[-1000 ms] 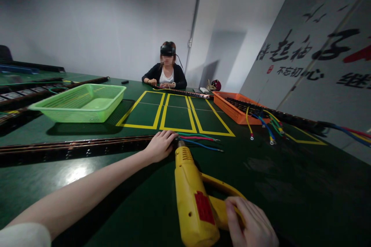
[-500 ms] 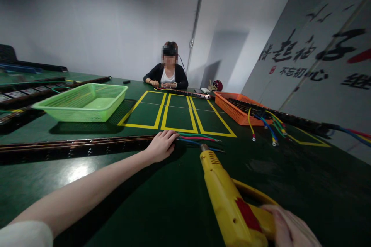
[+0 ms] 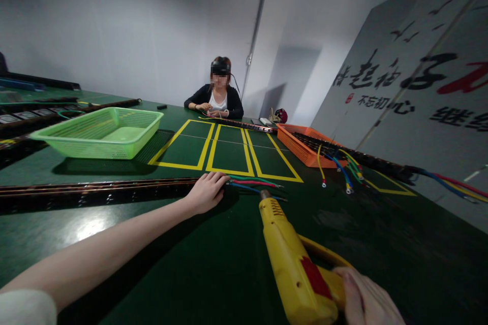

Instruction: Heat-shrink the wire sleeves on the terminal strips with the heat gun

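Observation:
My right hand [image 3: 368, 294] is wrapped round the handle of a yellow heat gun [image 3: 285, 249] at the lower right. Its metal nozzle points away from me, close to the loose wire ends [image 3: 255, 184] in green, red and blue. These wires come out of the end of a long, dark, shiny cable bundle [image 3: 95, 194] that lies across the table from the left. My left hand [image 3: 208, 192] is closed over that end, just before the wires fan out. Part of the bundle is hidden beneath its fingers.
A light green basket [image 3: 101, 150] stands to the left, and an orange basket [image 3: 293, 144] with dark bundles and lugged wires to the right. Yellow tape frames [image 3: 229, 171] mark the green tabletop [image 3: 183, 274]. A co-worker [image 3: 215, 96] sits at the far side, hands on another bundle.
The whole scene has shifted slightly left in view. My left hand stays on the bundle's end, and the heat gun's nozzle is still near the wires.

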Tool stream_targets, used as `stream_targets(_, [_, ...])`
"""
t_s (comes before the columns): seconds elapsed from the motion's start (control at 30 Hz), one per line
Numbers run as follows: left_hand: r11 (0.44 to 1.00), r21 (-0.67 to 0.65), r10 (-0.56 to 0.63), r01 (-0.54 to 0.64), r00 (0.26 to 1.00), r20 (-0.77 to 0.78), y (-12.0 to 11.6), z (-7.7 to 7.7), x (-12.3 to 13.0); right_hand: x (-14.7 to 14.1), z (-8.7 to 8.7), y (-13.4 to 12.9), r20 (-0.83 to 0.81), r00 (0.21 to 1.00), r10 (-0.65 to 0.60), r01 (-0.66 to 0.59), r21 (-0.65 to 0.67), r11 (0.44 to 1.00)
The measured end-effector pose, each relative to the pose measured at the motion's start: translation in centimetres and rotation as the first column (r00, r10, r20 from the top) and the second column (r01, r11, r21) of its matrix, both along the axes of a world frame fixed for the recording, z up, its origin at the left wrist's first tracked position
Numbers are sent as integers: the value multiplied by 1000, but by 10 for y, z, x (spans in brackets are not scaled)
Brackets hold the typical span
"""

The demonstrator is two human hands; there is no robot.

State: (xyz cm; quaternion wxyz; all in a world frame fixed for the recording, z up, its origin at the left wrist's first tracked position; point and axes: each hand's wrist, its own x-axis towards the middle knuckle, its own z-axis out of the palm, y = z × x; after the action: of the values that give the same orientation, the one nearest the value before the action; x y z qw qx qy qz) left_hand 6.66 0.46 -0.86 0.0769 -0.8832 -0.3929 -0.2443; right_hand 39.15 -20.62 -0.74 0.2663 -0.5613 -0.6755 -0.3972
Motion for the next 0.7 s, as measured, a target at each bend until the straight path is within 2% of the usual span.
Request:
stream_targets(0.13, [1000, 15, 15, -15, 1000, -5, 0, 0, 1, -20, -6, 3, -38, 999, -6, 7, 16, 1000])
stream_targets(0.33, [1000, 15, 26, -26, 1000, -11, -1, 2, 2, -62, -11, 10, -134, 990, 34, -47, -100, 994])
stream_targets(0.5, [1000, 3, 21, -21, 1000, -20, -2, 3, 2, -97, -16, 11, -268, 961, 65, -89, -78, 993])
stream_targets(0.7, [1000, 2, 8, -8, 1000, -18, -2, 3, 1, -106, -20, 9, -365, 927, 82, -115, -70, 991])
